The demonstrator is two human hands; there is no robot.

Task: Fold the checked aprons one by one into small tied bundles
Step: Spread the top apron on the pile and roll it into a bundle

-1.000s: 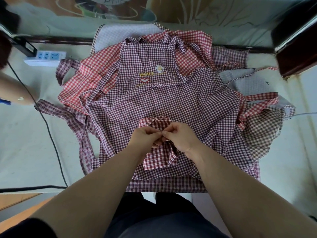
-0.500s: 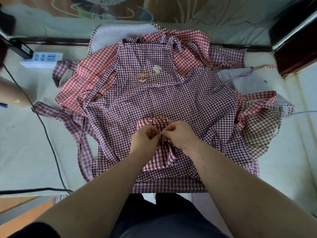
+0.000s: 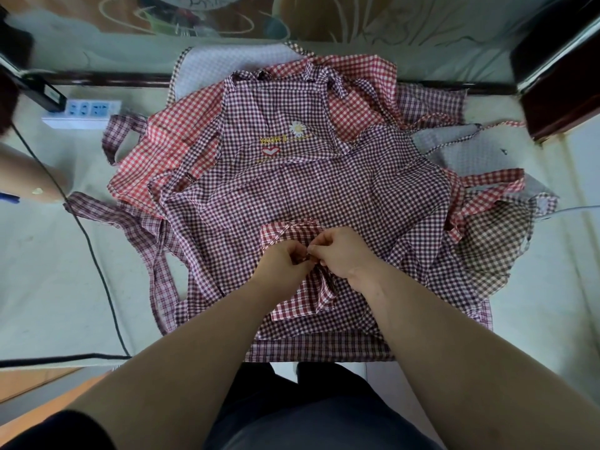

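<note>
A small folded red-and-white checked apron bundle (image 3: 293,233) lies on a spread dark purple checked apron (image 3: 324,190) with a daisy and a heart stitched on its bib. My left hand (image 3: 285,259) and my right hand (image 3: 341,254) meet over the bundle's middle, fingers curled, each pinching the bundle's straps (image 3: 321,293). The strap ends hang toward me below my hands. Under the purple apron lies a pile of several other checked aprons in red (image 3: 168,138), brown (image 3: 496,248) and pale grey (image 3: 467,154).
A white power strip (image 3: 82,113) sits at the back left, and a black cable (image 3: 94,261) runs down the pale table top (image 3: 48,287). Another person's arm (image 3: 26,177) reaches in at the left edge. Dark wooden furniture (image 3: 558,92) stands at the back right.
My hands have stayed together over the bundle, with small finger movements on the straps. The camera view has shifted slightly.
</note>
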